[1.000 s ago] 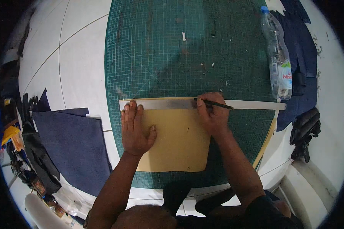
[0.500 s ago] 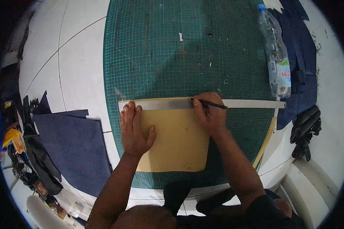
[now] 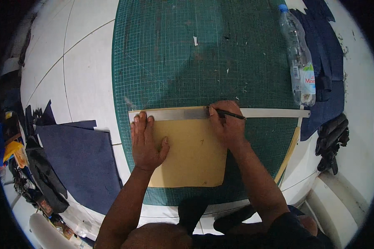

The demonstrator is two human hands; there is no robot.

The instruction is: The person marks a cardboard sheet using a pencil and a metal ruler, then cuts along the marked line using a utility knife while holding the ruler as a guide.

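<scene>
A tan card sheet (image 3: 186,153) lies on the green cutting mat (image 3: 162,54), with a long metal ruler (image 3: 274,113) across its far edge. Pressed flat over the ruler's left part and the card is my left hand (image 3: 147,145), fingers stretched out and a little apart. My right hand (image 3: 228,128) is closed in a writing grip around a slim dark pen-shaped tool (image 3: 232,114). Its tip meets the ruler's far edge, near the card's far right corner. Whether it is a pen or a blade I cannot make out.
A clear plastic bottle (image 3: 298,58) lies at the mat's right edge beside dark blue fabric (image 3: 330,54). More dark blue fabric (image 3: 79,162) is on the tiled floor (image 3: 89,58) at left. Small white scraps (image 3: 195,40) dot the mat; a tan strip (image 3: 287,155) lies at right.
</scene>
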